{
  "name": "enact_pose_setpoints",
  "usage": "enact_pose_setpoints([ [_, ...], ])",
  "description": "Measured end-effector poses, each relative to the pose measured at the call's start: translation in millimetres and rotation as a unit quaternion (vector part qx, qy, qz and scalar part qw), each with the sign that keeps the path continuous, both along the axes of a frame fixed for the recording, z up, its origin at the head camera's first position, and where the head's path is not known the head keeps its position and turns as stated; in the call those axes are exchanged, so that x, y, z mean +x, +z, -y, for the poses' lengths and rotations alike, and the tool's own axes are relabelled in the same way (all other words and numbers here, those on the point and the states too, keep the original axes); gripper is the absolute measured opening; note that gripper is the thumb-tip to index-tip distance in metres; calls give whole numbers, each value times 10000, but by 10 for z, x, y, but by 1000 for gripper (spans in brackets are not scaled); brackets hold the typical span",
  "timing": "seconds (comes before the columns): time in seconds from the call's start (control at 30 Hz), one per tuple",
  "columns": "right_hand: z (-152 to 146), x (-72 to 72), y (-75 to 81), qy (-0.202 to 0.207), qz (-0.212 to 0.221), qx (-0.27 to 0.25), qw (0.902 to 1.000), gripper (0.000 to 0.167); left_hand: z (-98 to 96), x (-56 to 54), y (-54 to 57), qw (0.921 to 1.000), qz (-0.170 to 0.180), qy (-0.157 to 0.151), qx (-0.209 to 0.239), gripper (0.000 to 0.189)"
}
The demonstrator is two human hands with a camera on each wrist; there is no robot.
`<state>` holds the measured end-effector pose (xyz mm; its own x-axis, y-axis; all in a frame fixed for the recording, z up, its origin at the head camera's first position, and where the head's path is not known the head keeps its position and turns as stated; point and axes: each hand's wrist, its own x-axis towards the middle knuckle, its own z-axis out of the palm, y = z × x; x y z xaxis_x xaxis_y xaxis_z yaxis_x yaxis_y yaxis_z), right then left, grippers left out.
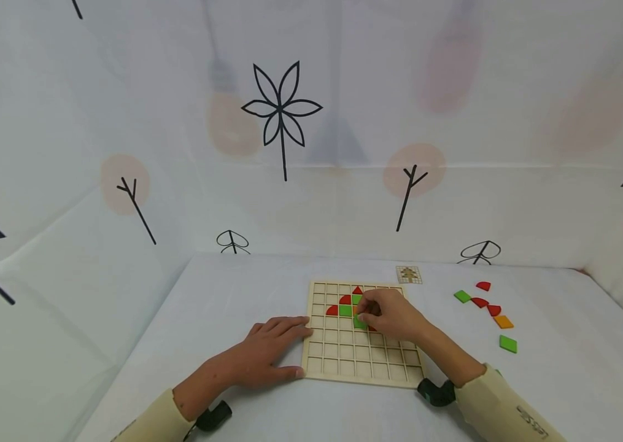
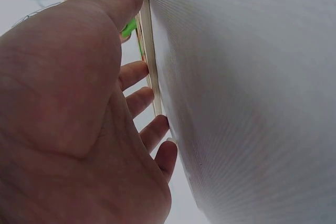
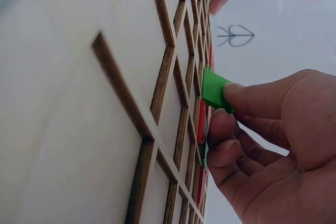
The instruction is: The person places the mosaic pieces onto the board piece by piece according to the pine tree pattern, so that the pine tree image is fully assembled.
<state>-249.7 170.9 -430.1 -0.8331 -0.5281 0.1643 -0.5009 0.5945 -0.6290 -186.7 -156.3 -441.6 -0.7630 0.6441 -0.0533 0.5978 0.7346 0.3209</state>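
Note:
A wooden grid board [image 1: 330,353] lies on the white table, with red and green tiles set in its upper cells, among them a red triangle [image 1: 358,290] and a red quarter-round tile [image 1: 332,310]. Between thumb and fingers, my right hand [image 1: 391,316] pinches a green square tile [image 3: 214,88], which stands tilted at the board's surface in the right wrist view. My left hand [image 1: 267,355] rests beside the board, fingers spread and fingertips against its left edge. Part of the tile pattern is hidden behind the right hand.
Right of the board lie several loose tiles, including a green one [image 1: 508,344], an orange one [image 1: 503,321] and a red quarter-round [image 1: 483,286]. A small pattern card [image 1: 409,274] sits behind the board. White printed cloth [image 1: 344,209] stands around the table.

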Motion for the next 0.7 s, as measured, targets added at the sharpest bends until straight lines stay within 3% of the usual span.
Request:
enact_pose_setpoints([
  [0.7,-29,25,18,-219,-149,170,9995,5,-4,-20,-1,10000,47,13,-19,74],
])
